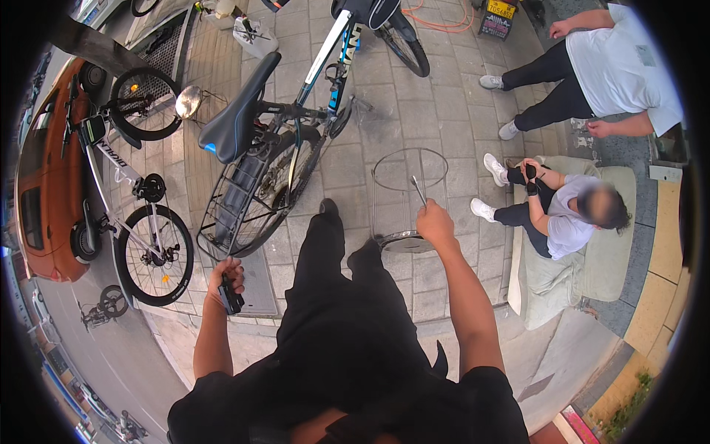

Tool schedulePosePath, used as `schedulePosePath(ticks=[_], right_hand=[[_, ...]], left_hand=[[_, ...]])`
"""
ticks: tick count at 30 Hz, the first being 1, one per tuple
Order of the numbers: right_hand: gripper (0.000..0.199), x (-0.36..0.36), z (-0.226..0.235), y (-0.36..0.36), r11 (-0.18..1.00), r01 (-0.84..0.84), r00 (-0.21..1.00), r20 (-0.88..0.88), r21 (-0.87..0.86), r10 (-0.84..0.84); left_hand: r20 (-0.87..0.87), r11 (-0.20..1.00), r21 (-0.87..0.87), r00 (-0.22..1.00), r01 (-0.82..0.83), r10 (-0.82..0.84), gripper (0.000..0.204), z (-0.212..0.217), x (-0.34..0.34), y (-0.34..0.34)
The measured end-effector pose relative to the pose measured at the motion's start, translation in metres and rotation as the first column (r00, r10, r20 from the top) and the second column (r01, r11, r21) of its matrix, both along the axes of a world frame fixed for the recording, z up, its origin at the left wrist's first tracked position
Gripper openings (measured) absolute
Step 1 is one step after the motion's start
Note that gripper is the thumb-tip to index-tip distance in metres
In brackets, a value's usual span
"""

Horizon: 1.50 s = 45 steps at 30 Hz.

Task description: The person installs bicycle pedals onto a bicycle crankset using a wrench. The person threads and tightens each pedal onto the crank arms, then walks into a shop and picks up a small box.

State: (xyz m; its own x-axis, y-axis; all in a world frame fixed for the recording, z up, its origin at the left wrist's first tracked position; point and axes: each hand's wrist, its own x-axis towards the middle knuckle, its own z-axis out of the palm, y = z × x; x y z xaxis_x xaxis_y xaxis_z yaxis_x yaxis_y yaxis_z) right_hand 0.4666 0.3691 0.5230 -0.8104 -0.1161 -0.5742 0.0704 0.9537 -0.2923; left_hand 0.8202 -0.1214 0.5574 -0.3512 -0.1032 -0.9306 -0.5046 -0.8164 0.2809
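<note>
The saddle (pixel 240 115) looks smooth, the tool (pixel 419 190) metallic.

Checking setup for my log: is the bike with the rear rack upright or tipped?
Upright: the bike stands with its saddle uppermost and its front wheel down on the paving.

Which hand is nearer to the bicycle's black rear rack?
Left. The left hand is close by the rear rack's back end, though contact is unclear; the right hand is well off to its right, holding a metal tool.
</note>
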Motion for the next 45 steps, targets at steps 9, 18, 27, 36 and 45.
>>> schedulePosePath(ticks=[9,18,27,36,45], right_hand=[[0.054,-0.230,-0.131,-0.098,0.996,0.007,0.999,0.048,0.088,-0.012],[0.059,-0.302,-0.375,-0.122,0.989,-0.119,0.908,0.413,0.093,0.070],[0.057,-0.290,-0.632,-0.068,0.961,-0.276,0.732,0.654,0.029,0.191],[0.034,-0.323,-0.734,-0.053,0.830,-0.556,0.720,0.473,-0.043,0.507],[0.038,-0.322,-0.571,-0.082,0.356,0.657,0.710,0.705,-0.664,0.004]], left_hand=[[-0.311,0.868,0.497,0.935,0.005,0.173,0.036,-0.148,-0.343,0.097],[-0.333,0.944,0.307,0.943,0.120,-0.012,0.042,-0.361,-0.637,0.129],[-0.240,0.785,-0.452,0.790,0.423,-0.564,0.033,-0.557,-0.745,0.185],[-0.280,0.528,-0.669,0.480,0.524,-0.831,0.035,-0.602,-0.743,0.215],[-0.200,0.707,-0.699,0.919,0.108,-0.339,0.051,-0.651,-0.659,0.218]])
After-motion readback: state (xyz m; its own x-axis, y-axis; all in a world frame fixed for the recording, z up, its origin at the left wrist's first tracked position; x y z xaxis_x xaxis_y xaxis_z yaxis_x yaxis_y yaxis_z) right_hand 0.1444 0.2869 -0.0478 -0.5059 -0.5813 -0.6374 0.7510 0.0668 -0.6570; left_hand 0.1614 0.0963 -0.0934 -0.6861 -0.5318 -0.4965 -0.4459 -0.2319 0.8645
